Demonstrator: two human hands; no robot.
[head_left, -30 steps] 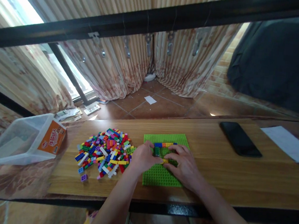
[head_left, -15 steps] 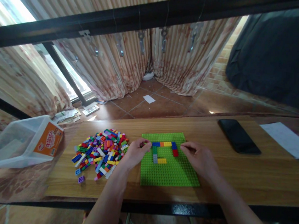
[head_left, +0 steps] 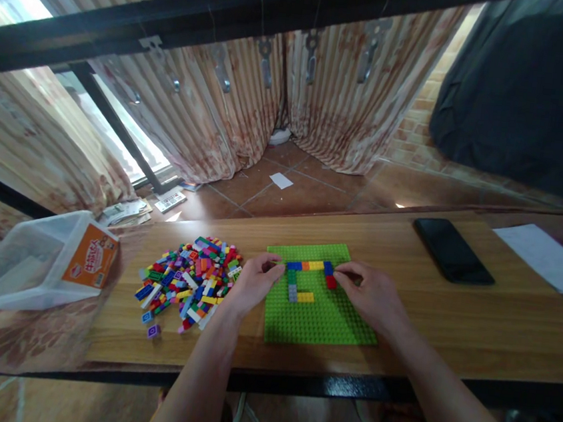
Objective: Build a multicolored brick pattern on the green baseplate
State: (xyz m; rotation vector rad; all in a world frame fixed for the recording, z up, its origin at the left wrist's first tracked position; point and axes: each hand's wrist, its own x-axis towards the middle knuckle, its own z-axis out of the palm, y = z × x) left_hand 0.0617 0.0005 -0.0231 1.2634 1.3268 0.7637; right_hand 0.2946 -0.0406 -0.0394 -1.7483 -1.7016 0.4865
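Note:
Near the left edge of a green baseplate (head_left: 320, 322), my left hand (head_left: 254, 282) has its thumb and forefinger drawn together; whatever may be between them is too small to make out. From the right, my right hand (head_left: 371, 291) reaches over the plate, fingers pinched against the end of a red brick (head_left: 330, 282) and a blue brick (head_left: 328, 268). Any piece inside that pinch is hidden. Along the top of the built outline run another blue brick (head_left: 294, 266) and a yellow brick (head_left: 316, 266). Down its left side are green and grey-blue bricks, then a lower yellow brick (head_left: 305, 297).
Left of the plate lies a heap of loose coloured bricks (head_left: 194, 276) on the wooden board (head_left: 429, 334). A clear plastic bin (head_left: 19, 264) stands at far left. To the right are a black phone (head_left: 453, 250) and a white paper sheet (head_left: 548, 256).
My right hand has moved left, from beside the bricks to touching their right end. My left hand stays by the plate's left edge, and the view has shifted slightly.

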